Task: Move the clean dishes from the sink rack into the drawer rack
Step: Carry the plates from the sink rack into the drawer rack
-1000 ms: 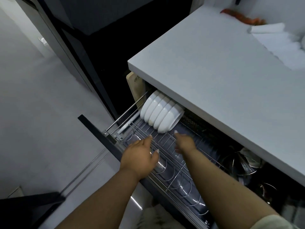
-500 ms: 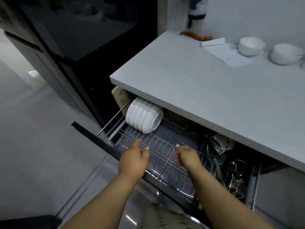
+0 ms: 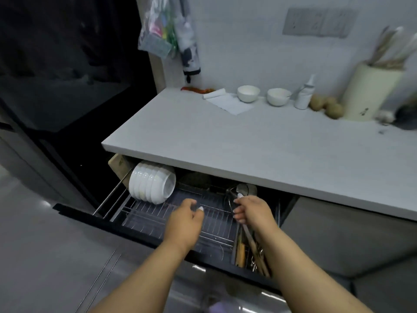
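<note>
**Both hands over the pulled-out drawer rack**

Below the worktop, my two hands hang apart over the wire drawer rack. My left hand is loosely curled with nothing in it. My right hand, beside the utensil section, has bent fingers; I cannot tell whether it grips anything. Beyond my left hand a row of white bowls stands on edge in the rack's far-left corner

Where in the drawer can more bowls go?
The wire rack is bare between the stacked white bowls at its left end and the utensil compartment on the right. That compartment is crowded. Both hands hover over the bare stretch.
</note>
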